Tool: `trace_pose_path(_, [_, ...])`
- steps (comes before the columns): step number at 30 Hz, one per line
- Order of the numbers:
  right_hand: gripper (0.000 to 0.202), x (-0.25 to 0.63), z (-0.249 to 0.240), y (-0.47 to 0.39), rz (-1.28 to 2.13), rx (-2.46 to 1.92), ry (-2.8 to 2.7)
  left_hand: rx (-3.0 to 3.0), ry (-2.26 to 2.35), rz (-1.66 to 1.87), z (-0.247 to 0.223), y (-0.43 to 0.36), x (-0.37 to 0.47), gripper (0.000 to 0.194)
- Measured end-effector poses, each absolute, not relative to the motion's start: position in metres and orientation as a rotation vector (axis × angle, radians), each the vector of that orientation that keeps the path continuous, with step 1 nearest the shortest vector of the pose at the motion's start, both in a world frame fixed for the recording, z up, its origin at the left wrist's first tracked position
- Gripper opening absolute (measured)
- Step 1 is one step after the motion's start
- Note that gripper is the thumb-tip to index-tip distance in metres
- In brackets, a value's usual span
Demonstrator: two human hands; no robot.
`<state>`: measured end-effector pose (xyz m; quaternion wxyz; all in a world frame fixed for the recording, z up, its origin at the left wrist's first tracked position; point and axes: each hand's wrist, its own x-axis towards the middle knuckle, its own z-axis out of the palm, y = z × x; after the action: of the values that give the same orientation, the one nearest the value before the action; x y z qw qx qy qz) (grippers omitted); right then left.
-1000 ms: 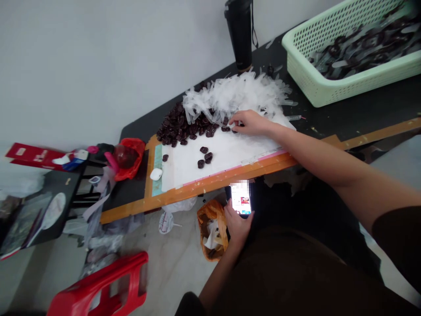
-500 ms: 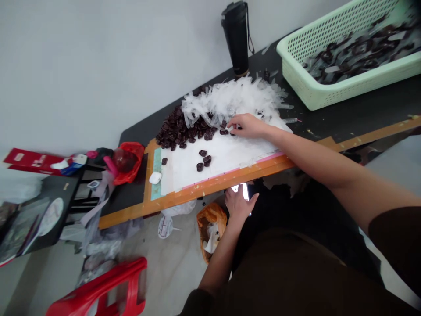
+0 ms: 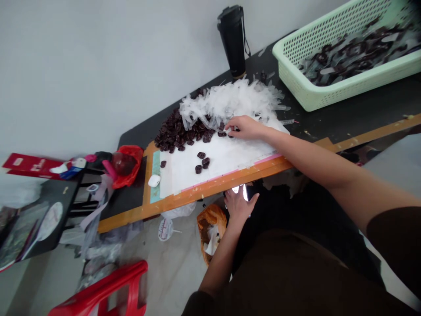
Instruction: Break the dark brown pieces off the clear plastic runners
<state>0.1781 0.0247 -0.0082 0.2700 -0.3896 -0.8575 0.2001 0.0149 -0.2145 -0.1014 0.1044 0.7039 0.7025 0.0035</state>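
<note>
My right hand (image 3: 246, 127) is over the white sheet (image 3: 230, 151), fingers curled down at the edge of a pile of small dark brown pieces (image 3: 174, 131). A dark piece shows just under its fingertips; what the fingers pinch is too small to make out. Behind the hand is a heap of clear plastic strips or sleeves (image 3: 237, 98). Below the table edge, my left hand (image 3: 237, 204) is wrapped round a phone (image 3: 245, 192) with a lit screen. A few loose dark pieces (image 3: 205, 163) lie on the sheet.
A pale green basket (image 3: 309, 94) of dark pieces and clear plastic stands at the right. A black tumbler (image 3: 233, 41) stands at the back. A white case (image 3: 154, 180) lies at the left. Below are an orange bag (image 3: 210, 217) and a red stool (image 3: 108, 281).
The view has shifted slightly. My right hand stays at the same spot by the pile, its fingers a little more bent. My left hand with the phone has hardly moved.
</note>
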Motion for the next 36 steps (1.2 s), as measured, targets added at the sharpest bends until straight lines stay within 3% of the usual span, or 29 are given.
trace_pose_path(13, [0.023, 0.178, -0.006, 0.024, 0.553, -1.065, -2.319, 1.995, 2.072, 0.185, -0.1, -0.222, 0.002, 0.084])
trace_pose_path(25, [0.02, 0.178, -0.004, 0.022, 0.555, -1.076, -2.31, 1.929, 2.034, 0.36, -0.104, -0.242, -0.016, 0.077])
trace_pose_path(36, [0.022, 0.178, -0.004, 0.022, 0.563, -1.09, -2.315, 1.972, 2.048, 0.293, -0.106, -0.237, -0.019, 0.074])
